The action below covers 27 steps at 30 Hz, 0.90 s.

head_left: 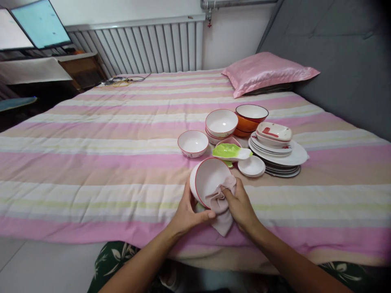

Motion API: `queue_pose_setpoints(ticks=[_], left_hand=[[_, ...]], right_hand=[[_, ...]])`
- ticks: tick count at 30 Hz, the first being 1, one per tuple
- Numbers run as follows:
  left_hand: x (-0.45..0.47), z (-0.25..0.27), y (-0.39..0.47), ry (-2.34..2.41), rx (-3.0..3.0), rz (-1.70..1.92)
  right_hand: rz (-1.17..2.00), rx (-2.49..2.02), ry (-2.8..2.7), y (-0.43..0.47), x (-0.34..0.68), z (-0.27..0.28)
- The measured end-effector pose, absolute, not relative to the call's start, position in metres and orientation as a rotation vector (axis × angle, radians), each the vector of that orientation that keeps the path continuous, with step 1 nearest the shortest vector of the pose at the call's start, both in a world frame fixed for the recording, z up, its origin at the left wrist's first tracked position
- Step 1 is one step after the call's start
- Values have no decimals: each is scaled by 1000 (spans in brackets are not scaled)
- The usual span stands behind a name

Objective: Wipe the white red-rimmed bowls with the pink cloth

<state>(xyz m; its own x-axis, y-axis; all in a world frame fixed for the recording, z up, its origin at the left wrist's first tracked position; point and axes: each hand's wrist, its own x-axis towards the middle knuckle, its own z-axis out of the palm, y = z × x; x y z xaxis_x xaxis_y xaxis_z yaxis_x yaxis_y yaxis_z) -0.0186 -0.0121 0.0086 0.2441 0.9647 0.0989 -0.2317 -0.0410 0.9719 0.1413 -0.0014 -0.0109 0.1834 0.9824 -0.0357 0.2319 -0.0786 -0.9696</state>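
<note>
A white bowl with a red rim (207, 179) is tilted toward me above the near part of the bed. My left hand (189, 213) grips it from the left and below, thumb near the lower rim. In my right hand (241, 203) is a pale pink cloth (222, 203), bunched against the bowl's right rim and inside, one corner hanging down. Just beyond the bowl lies a green leaf-shaped dish (227, 151) with a white end. Another red-rimmed bowl (193, 143) stands upright behind, to the left.
Stacked white bowls (221, 122) and orange bowls (251, 116) stand farther back. On the right are stacked plates (297, 154) topped by rectangular dishes (274, 132), beside small white saucers (251, 167). A pink pillow (269, 73) lies near the grey headboard (332, 49); cables (128, 79) lie far left.
</note>
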Motion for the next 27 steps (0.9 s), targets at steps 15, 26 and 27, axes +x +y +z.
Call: queue_pose_setpoints(ticks=[15, 26, 27], left_hand=[[-21, 12, -14, 1027, 1144, 1183], [-36, 15, -5, 879, 1259, 1080], [-38, 16, -3, 867, 1258, 1060]], right_hand=[[919, -1568, -1314, -10, 134, 4], [803, -1598, -1580, -4, 149, 10], [795, -1605, -1617, -3, 151, 11]])
